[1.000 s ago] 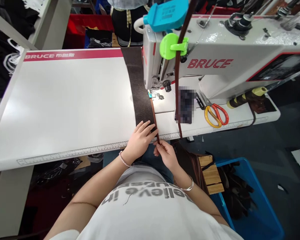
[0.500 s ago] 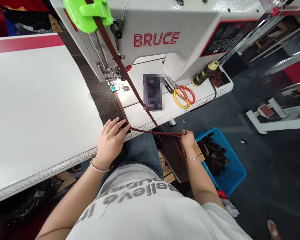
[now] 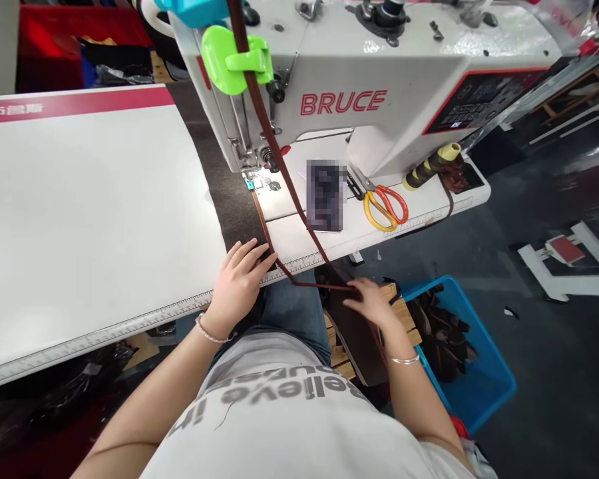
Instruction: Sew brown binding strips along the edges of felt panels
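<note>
My left hand (image 3: 242, 279) lies with fingers spread on the front end of a dark brown fabric strip (image 3: 229, 193), at the table's front edge. A thin reddish-brown binding (image 3: 262, 223) runs along the strip's right side from the presser foot (image 3: 249, 183) to my left fingertips. From there it sags over the edge towards my right hand (image 3: 369, 303). That hand is over dark material (image 3: 352, 326) beside my lap, its fingers apart, with the binding at its fingertips. Another brown band (image 3: 279, 159) hangs from the green guide (image 3: 229, 60) down across the machine.
The white BRUCE sewing machine (image 3: 344, 80) stands behind. Right of its needle lie a blurred-out flat object (image 3: 325, 196), scissors (image 3: 387, 207) and a thread cone (image 3: 432, 166). A blue bin (image 3: 494, 372) with dark pieces sits on the floor at the right.
My right hand has opened from its pinch, and the binding between the hands has gone from taut to sagging. My left hand stays on the strip. The view has shifted.
</note>
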Motion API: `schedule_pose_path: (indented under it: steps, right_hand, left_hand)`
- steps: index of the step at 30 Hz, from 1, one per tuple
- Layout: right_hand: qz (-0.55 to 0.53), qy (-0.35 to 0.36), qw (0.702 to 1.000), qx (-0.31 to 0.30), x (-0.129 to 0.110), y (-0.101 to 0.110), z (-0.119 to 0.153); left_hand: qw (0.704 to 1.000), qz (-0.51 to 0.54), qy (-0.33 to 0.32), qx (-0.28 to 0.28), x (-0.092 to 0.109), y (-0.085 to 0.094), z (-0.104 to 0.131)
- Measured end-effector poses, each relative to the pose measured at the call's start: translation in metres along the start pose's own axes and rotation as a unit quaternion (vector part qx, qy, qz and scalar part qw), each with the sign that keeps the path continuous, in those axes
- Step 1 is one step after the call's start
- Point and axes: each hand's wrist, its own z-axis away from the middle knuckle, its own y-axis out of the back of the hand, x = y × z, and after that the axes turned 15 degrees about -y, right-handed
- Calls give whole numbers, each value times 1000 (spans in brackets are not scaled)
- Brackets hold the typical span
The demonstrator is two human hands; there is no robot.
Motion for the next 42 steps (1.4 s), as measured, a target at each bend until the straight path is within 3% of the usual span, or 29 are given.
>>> schedule_pose_path:
  steps: [2,5,9,13,19,22,27,42]
  right_hand:
    - [-32,32,996,-78,-27,-24,10]
    - [-125,80,987,-64,-75,-44,15]
    - [-156,122,980,-4,-129,-45,9]
    - [-200,152,966,-54,-157,-46,10]
    - [-379,90,908,-154,-179,-58,27]
    - [-433,64,884,-165,-186,-65,29]
    - [-429,58,887,-162,-188,-71,24]
    - [-412,68,898,-137,-191,-63,24]
  left_hand:
    - [1000,3,1,-7,0,1,0]
    - [1000,2,0,-9,0,3,0]
    - [1000,-1,2,-14,1,5,0]
    - [1000,-4,2,-30,1,8,0]
    - [999,-3,-1,-40,0,10,0]
    - [999,2,3,-36,0,9,1]
    - [1000,9,13,-27,0,8,5]
    - [1000,8,-4,-18,-5,10,4]
